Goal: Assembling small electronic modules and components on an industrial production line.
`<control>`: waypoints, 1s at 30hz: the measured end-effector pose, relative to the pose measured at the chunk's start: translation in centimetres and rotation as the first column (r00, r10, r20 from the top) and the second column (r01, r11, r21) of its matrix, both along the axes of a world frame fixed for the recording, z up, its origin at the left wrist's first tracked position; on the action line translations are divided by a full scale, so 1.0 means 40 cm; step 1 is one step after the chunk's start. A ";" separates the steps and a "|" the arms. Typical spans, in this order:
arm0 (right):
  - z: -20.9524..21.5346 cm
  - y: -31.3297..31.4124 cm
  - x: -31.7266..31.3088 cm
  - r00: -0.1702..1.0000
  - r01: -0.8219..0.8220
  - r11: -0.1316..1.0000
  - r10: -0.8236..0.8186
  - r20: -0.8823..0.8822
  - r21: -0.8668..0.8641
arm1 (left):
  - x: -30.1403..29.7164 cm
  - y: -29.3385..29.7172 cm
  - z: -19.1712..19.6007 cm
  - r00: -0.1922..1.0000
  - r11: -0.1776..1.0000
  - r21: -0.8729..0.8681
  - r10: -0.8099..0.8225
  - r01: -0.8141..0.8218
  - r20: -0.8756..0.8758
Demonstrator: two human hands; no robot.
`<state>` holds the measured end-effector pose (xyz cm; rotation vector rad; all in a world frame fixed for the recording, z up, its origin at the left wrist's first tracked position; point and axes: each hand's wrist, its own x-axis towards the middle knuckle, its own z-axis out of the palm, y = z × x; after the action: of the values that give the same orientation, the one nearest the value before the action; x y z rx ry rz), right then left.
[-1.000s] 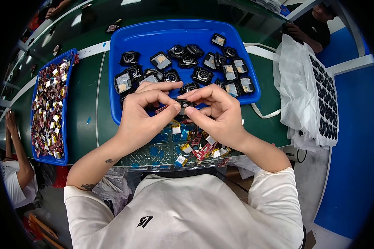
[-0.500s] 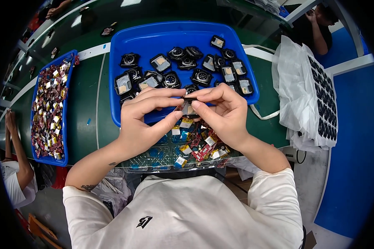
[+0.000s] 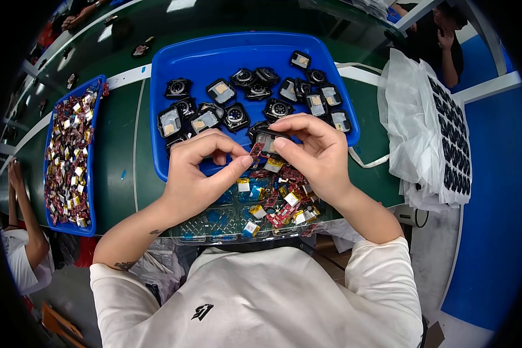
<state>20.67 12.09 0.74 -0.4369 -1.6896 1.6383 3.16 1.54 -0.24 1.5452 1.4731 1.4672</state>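
My right hand (image 3: 321, 159) grips a black smartwatch case (image 3: 266, 138) between thumb and fingers, its grey inside facing me. A small red circuit board (image 3: 256, 152) is pinched by my left hand (image 3: 198, 164), right against the case's near left side. Whether the board is still joined to the case cannot be made out. Below my hands lies a heap of red circuit boards and white-and-yellow batteries (image 3: 291, 199) on a clear compartmented plastic tray (image 3: 187, 229). Just beyond my fingers, several black watch cases (image 3: 236, 116) rest in a large blue tray (image 3: 255, 47).
A long blue bin (image 3: 93, 200) of red boards and batteries stands at the left on the green table (image 3: 117, 174). On the right are white sheets (image 3: 409, 127) and a stack of black parts (image 3: 449, 139). Other people sit at the far left and upper right.
My hands have drawn slightly apart. The watch case has tilted so that more of its inside shows, and the red board now shows clearly at my left fingertips.
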 end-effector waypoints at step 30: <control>-0.044 -0.022 -0.004 0.996 0.087 0.950 -0.090 -0.005 0.301 | -0.004 -0.001 0.004 0.989 0.989 -0.049 -0.142 0.140 -0.036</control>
<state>20.53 11.22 -1.00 -0.3639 -1.8607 1.2880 3.00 1.48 -0.08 1.6240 1.3796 1.3190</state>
